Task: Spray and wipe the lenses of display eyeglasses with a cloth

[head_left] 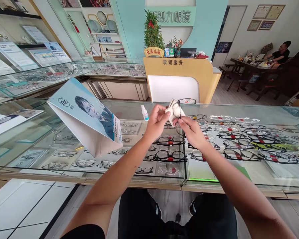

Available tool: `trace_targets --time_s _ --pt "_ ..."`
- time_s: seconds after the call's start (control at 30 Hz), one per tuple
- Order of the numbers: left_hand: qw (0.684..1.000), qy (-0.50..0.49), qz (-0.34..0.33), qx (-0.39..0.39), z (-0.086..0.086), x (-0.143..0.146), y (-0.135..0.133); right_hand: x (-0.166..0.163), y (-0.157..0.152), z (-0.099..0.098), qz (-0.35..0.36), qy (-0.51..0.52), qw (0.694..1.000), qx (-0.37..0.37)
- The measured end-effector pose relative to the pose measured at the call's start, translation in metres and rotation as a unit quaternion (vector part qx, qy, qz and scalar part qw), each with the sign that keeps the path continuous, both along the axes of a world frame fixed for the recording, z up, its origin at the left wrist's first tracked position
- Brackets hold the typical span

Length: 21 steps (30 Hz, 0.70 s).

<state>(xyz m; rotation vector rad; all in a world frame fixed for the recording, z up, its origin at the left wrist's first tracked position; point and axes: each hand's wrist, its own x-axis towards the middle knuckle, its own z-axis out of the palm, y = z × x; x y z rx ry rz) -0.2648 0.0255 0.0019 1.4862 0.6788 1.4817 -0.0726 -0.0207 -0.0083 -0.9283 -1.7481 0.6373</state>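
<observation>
My left hand [158, 117] is closed on a pale cleaning cloth [172, 109], pinched between thumb and fingers. Part of the cloth lies against a lens of a dark-framed pair of eyeglasses [176, 110]. My right hand [190, 128] grips these eyeglasses by the frame, thumb and fingers together, just right of the cloth. Both hands are above the glass display case. A small white spray bottle [145, 113] with a blue label stands on the glass to the left of my left hand.
A folded blue and white advertising stand [89, 109] sits on the glass at left. Under the glass top [129, 159] lie rows of eyeglasses [235, 136]. Beyond is a wooden cashier counter [206, 71] with plants on it. A person [280, 53] sits at a table far right.
</observation>
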Motion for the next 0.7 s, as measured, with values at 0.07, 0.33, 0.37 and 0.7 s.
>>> trace_targets --time_s 0.07,0.33,0.37,0.7 --pt "1.000 0.011 -0.014 0.015 0.002 0.002 -0.004 -0.001 0.000 0.000 0.006 -0.004 1.000 0.004" --pt "0.995 0.059 0.031 0.080 0.006 0.001 -0.014 -0.004 0.000 0.000 0.051 0.046 0.997 -0.029" --pt "0.995 0.051 0.032 0.077 0.006 0.001 -0.013 -0.003 0.000 0.001 0.059 0.050 0.996 -0.033" --pt "0.990 -0.009 -0.115 -0.076 -0.001 -0.002 0.002 0.001 0.001 0.002 0.137 0.081 0.985 -0.070"
